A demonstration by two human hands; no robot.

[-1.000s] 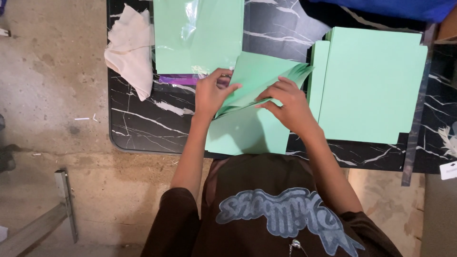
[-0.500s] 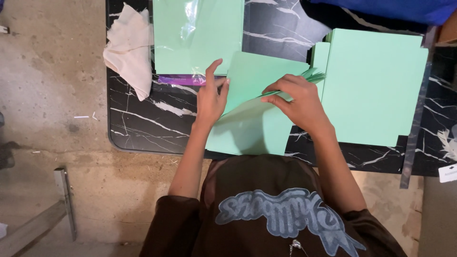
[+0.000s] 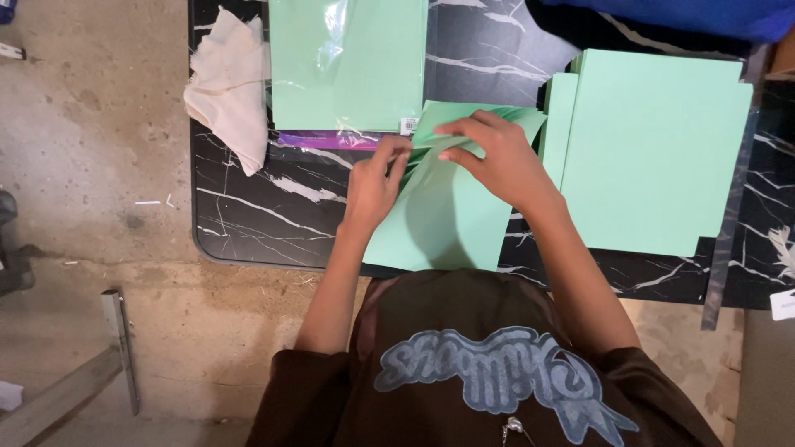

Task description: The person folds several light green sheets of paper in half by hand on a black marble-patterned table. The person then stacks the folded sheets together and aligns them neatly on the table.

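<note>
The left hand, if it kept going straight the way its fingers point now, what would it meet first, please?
Probably the right hand: the left hand points up and right across the green folded sheet it touches, toward the right hand's fingers; depth is unclear.

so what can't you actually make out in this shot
Head view only:
- Fold under the right hand and left hand: the hands cover that part of the green sheet.
- Wrapped paper pack: cut off by the top edge.
- Pack's small label: too small.
- Sheet stack: count indiscernible.

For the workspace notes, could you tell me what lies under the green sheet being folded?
The black marbled table shows around the green sheet. Whatever lies directly beneath it is covered.
</note>
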